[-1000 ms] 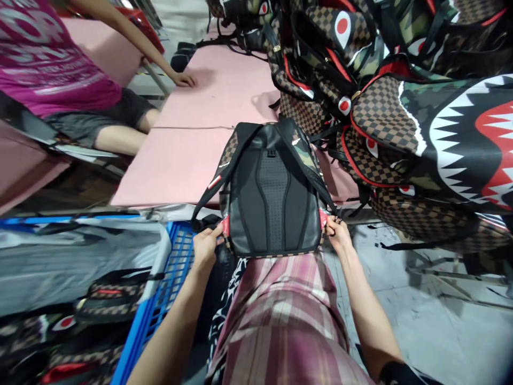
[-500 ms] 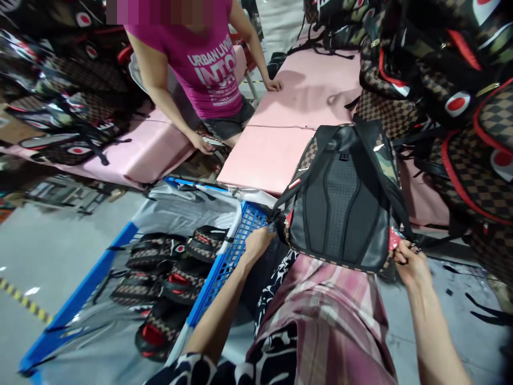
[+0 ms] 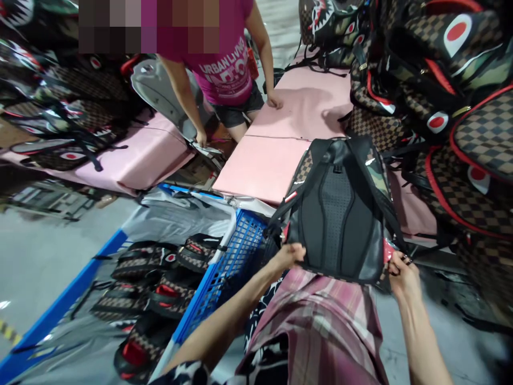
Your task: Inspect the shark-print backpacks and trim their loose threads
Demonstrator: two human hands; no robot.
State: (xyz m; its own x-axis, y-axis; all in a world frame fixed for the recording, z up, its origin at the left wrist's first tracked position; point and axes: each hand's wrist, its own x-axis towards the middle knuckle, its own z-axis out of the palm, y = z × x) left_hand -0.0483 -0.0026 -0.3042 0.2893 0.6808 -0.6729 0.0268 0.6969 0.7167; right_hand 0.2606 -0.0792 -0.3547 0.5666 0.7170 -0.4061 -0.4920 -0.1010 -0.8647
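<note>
The backpack point(image 3: 340, 214) shows only its padded back, its front turned away unseen. The fingertips of the left hand point(image 3: 289, 255) vanish under its lower edge (those of the right hand point(image 3: 403, 272) behind the red corner). The blue crate point(image 3: 236, 251) runs off the bottom-left edge. The co-worker point(image 3: 228, 69) is blurred above the shoulders.

The left hand point(image 3: 290, 255) lets go of the red lower-left corner of the black mesh-backed backpack with checkered and camouflage sides point(image 3: 340, 214) and now grips its bottom edge, nearer the middle. The view swings left, showing far more of the blue plastic lattice crate point(image 3: 232, 262). The co-worker in the magenta T-shirt point(image 3: 224, 72) rises from sitting, lowering one hand to the grey chair point(image 3: 160, 88).
</note>
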